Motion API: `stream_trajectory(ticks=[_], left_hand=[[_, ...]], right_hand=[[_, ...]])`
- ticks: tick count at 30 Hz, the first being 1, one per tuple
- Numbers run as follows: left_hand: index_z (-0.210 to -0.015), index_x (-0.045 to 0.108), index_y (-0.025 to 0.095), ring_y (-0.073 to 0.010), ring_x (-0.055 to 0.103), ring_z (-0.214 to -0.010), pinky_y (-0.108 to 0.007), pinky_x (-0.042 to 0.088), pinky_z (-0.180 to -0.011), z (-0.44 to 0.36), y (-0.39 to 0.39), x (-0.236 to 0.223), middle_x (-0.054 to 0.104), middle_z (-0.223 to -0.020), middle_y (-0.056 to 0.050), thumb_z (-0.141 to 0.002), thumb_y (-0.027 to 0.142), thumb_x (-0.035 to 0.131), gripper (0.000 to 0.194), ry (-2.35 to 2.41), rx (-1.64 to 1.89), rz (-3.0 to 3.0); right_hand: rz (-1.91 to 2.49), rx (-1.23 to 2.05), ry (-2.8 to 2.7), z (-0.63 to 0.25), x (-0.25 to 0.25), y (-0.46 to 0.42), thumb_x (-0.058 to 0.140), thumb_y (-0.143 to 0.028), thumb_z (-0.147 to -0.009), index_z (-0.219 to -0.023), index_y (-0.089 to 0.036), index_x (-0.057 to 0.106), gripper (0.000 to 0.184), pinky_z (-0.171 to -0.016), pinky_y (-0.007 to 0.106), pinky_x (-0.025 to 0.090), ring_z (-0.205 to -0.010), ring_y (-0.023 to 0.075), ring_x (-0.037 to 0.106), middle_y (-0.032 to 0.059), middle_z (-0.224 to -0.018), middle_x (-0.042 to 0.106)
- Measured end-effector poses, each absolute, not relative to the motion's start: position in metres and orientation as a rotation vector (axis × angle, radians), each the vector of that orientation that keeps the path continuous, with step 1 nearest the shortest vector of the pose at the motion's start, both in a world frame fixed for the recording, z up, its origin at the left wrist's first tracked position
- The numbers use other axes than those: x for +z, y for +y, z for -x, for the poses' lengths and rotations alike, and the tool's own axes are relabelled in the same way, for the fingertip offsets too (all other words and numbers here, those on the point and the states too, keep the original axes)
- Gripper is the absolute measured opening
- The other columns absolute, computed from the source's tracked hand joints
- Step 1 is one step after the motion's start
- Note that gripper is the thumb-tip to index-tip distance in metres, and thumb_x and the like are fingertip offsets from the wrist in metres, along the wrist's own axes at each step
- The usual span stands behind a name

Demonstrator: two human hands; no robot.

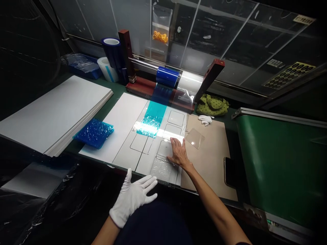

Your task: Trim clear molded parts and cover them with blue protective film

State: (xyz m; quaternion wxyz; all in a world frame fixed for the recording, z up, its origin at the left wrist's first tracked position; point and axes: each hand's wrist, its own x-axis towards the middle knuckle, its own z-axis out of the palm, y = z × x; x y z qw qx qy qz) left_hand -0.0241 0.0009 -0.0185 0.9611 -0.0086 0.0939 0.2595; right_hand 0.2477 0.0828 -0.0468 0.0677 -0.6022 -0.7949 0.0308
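My left hand point(136, 197), in a white glove, is held with fingers spread in front of the worktable's near edge, holding nothing. My bare right hand point(179, 153) reaches over the white sheet point(126, 151) marked with rounded outlines. Its fingers are apart, near a strip of clear film point(165, 170); whether they touch it I cannot tell. Just beyond the fingertips, a clear rounded plate point(195, 138) lies on brown board. Blue film point(155, 114) runs down from the blue roll point(167, 75) onto the sheet, left of my right hand. Beside that roll sits a clear film roll point(190, 83).
A wooden roll stand point(214, 76) is at the back. To the left are a thick white paper stack point(56, 109), a pile of blue-filmed plates point(94, 132) and standing rolls point(108, 69). On the right are a phone point(230, 172), a green pouch point(212, 104) and a green belt point(283, 163).
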Motion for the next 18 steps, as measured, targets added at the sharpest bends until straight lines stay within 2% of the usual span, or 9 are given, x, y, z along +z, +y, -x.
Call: stream_trajectory(ticks=[6, 8, 10, 13, 18], left_hand=[[-0.133, 0.044, 0.008, -0.0265, -0.009, -0.140, -0.055, 0.006, -0.111, 0.017, 0.006, -0.011, 0.022, -0.151, -0.014, -0.082, 0.071, 0.028, 0.083, 0.218, 0.533, 0.006], [-0.133, 0.044, 0.009, -0.0257, -0.009, -0.140, -0.054, 0.006, -0.112, 0.017, 0.005, -0.011, 0.022, -0.151, -0.013, -0.081, 0.073, 0.028, 0.083, 0.235, 0.563, 0.005], [-0.135, 0.042, 0.011, -0.0254, -0.009, -0.140, -0.055, 0.005, -0.112, 0.018, 0.004, -0.014, 0.021, -0.152, -0.013, -0.081, 0.074, 0.027, 0.084, 0.235, 0.591, 0.004], [-0.138, 0.037, 0.010, -0.0260, -0.007, -0.141, -0.055, 0.004, -0.112, 0.021, 0.005, -0.018, 0.015, -0.153, -0.013, -0.083, 0.072, 0.021, 0.084, 0.200, 0.576, -0.007], [-0.140, 0.034, 0.011, -0.0255, -0.007, -0.140, -0.054, 0.002, -0.112, 0.025, 0.007, -0.018, 0.011, -0.153, -0.011, -0.084, 0.071, 0.018, 0.083, 0.136, 0.529, -0.077]], right_hand=[[1.857, 0.053, -2.265, -0.265, -0.050, 0.085, 0.047, -0.053, -0.082, -0.146, -0.008, 0.007, 0.088, -0.105, 0.066, 0.004, -0.135, 0.0340, 0.023, 0.0235, -0.145, 0.029], [1.968, -0.002, -2.064, -0.279, -0.049, 0.089, 0.046, -0.050, -0.084, -0.145, -0.010, 0.015, 0.079, -0.105, 0.062, 0.012, -0.133, 0.0330, 0.027, 0.0228, -0.142, 0.033], [2.128, -0.006, -1.783, -0.296, -0.048, 0.100, 0.045, -0.042, -0.087, -0.140, -0.010, 0.027, 0.065, -0.102, 0.054, 0.026, -0.126, 0.0309, 0.037, 0.0214, -0.134, 0.042], [2.326, 0.139, -1.450, -0.317, -0.045, 0.127, 0.043, -0.032, -0.088, -0.131, -0.010, 0.042, 0.047, -0.087, 0.038, 0.040, -0.106, 0.0255, 0.052, 0.0164, -0.116, 0.056], [2.394, 0.266, -1.345, -0.329, -0.039, 0.168, 0.049, -0.031, -0.087, -0.113, -0.016, 0.060, 0.031, -0.066, 0.027, 0.039, -0.079, 0.0194, 0.060, 0.0086, -0.087, 0.067]])
